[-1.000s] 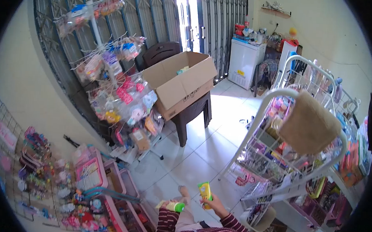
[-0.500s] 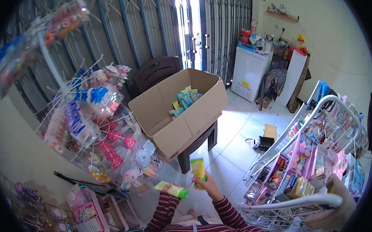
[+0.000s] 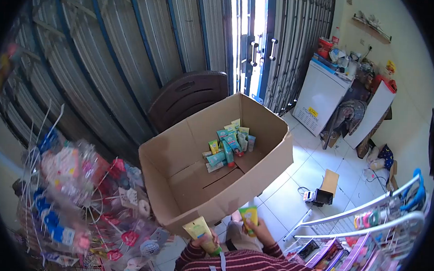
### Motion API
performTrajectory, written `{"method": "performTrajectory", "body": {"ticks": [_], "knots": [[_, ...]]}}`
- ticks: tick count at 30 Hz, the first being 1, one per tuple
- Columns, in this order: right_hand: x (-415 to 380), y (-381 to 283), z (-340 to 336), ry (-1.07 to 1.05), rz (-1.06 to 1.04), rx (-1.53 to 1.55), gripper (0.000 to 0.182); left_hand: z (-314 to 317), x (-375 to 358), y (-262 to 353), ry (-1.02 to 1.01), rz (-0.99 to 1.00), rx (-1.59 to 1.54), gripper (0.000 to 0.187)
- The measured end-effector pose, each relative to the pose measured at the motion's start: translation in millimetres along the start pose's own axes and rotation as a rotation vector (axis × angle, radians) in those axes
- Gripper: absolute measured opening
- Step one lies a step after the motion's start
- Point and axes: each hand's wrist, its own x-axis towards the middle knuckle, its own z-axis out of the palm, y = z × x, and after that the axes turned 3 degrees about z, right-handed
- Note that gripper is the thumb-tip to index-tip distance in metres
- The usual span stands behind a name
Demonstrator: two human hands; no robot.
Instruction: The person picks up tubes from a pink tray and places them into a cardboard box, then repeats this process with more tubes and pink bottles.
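In front of my body, my left hand (image 3: 204, 241) is closed around a pale yellow squeeze tube (image 3: 197, 227), its green cap end pointing down. A brighter yellow and green squeeze tube (image 3: 248, 215) is gripped in my right hand (image 3: 261, 231). Both tubes are just on my side of a large open cardboard box (image 3: 261, 181). Several teal, yellow and white tubes (image 3: 232, 142) lie in a loose pile inside, toward the box's far right part.
A brown plastic chair (image 3: 190, 93) stands at the box. Racks of plastic-wrapped goods (image 3: 74, 177) crowd the left. On the right is a white wire rack (image 3: 368, 224) with small items. A small black and white device (image 3: 319, 196) lies on the tiled floor beside cardboard (image 3: 329, 181).
My view has moved closer to the box, and more of its inside shows. The pale tube has turned from nearly level to cap-down. Both hands still hold their tubes.
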Motion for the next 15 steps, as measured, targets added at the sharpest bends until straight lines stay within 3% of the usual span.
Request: {"method": "performTrajectory", "body": {"ticks": [1, 5, 7, 8, 9, 11, 13, 15], "knots": [[16.6, -27.5, -7.6, -0.051, -0.072, 0.005, 0.032, 8.9, 24.9, 14.7, 0.011, 0.061, 0.069, 0.039], [92.9, -140.2, -21.5, -0.212, -0.446, 0.028, 0.024, 43.1, 129.5, 84.2, -0.014, 0.301, 0.296, 0.039], [140.0, -188.6, -26.1, -0.197, -0.520, -0.221, 0.022, 50.8, 188.5, 116.3, 0.035, 0.524, 0.598, 0.040], [168.2, -205.6, -28.9, -0.203, -0.541, -0.341, 0.022, 42.9, 214.4, 123.1, 0.172, 0.660, 0.709, 0.035], [196.4, -219.5, -32.0, -0.256, -0.503, -0.392, 0.025, 10.9, 235.1, 123.1, 0.295, 0.557, 0.799, 0.038], [259.1, -233.6, -38.5, -0.217, -0.460, -0.812, 0.035, -2.7, 286.4, 127.6, 0.596, 0.280, 0.740, 0.040], [304.0, -237.8, -46.2, -0.284, -0.206, -1.040, 0.037, -50.4, 328.5, 111.1, 0.788, -0.020, 0.859, 0.048], [381.5, -197.6, -74.5, -0.282, 0.075, -1.246, 0.032, -149.4, 365.9, 72.1, 0.813, -0.386, 1.367, 0.057]]}}
